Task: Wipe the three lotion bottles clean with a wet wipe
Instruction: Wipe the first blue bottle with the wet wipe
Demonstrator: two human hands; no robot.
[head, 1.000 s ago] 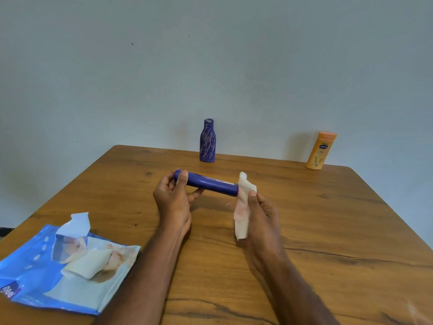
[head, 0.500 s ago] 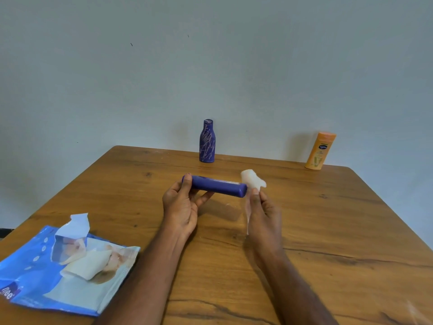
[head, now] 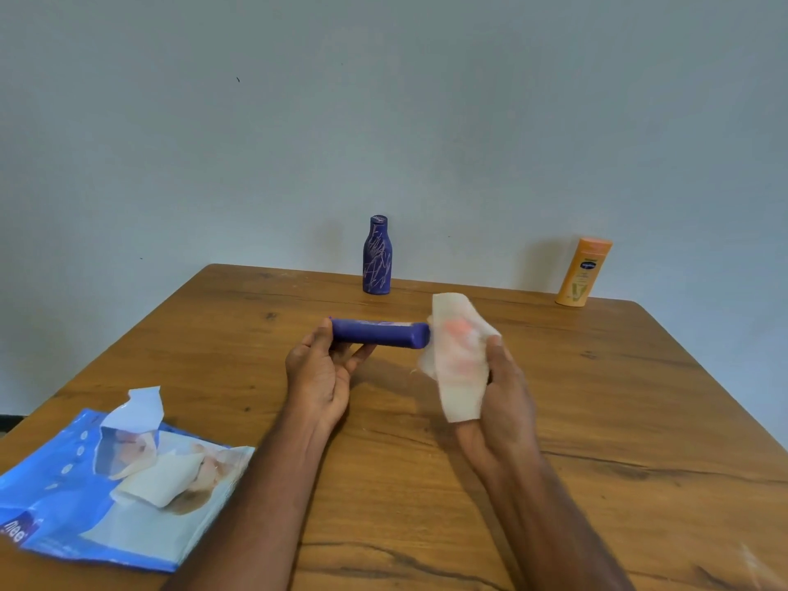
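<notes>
Now | left hand (head: 317, 377) grips blue bottle (head: 379, 333) | right hand (head: 505, 403) pinches wipe (head: 458, 356) | pack (head: 106, 496) reads perhaps "nee"

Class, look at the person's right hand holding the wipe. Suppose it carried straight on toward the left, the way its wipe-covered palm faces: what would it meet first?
Probably the end of the blue bottle held by the left hand. The right hand holds the wet wipe just beside that end; depth is unclear.

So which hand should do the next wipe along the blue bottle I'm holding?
Right hand: it already holds the white wet wipe at the free end of the sideways blue plastic bottle, which the left hand grips.
</notes>
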